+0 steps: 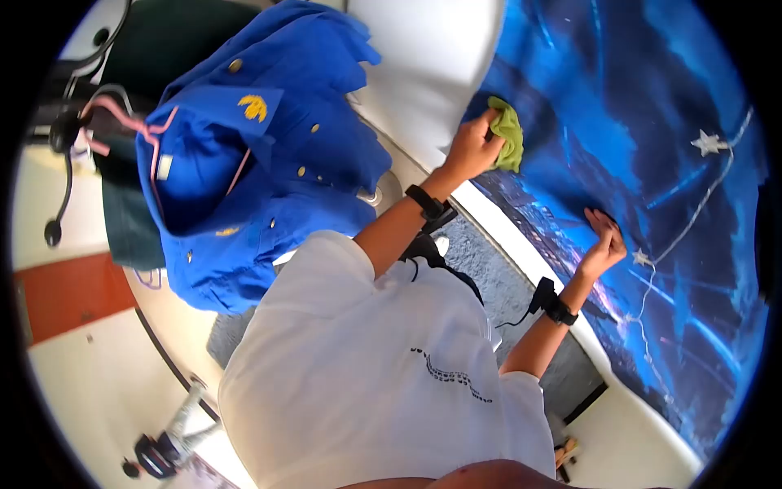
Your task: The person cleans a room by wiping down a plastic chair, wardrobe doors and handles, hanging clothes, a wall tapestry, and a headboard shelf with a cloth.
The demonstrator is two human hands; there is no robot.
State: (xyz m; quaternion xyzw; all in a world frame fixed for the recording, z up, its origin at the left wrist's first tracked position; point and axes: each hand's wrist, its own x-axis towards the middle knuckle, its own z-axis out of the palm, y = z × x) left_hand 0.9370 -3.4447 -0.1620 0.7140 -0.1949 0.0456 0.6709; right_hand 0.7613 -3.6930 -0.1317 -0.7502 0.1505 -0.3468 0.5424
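Note:
My left hand (pixel 475 148) grips a crumpled green cloth (pixel 508 137) against the blue galaxy-patterned covering (pixel 570 122), near its pale edge. My right hand (pixel 604 243) is lower and farther right, on the same covering, with its fingers extended and no object visible in it. A string of silvery stars (pixel 709 144) runs across the covering to the right of both hands. Each wrist wears a black band.
A blue uniform shirt (pixel 301 147) hangs on a pink hanger (pixel 150 130) at the upper left, beside dark green fabric (pixel 130 196). A grey rug (pixel 481 269) lies below. Another person (pixel 159 455) is at the lower left, near a red panel (pixel 73 297).

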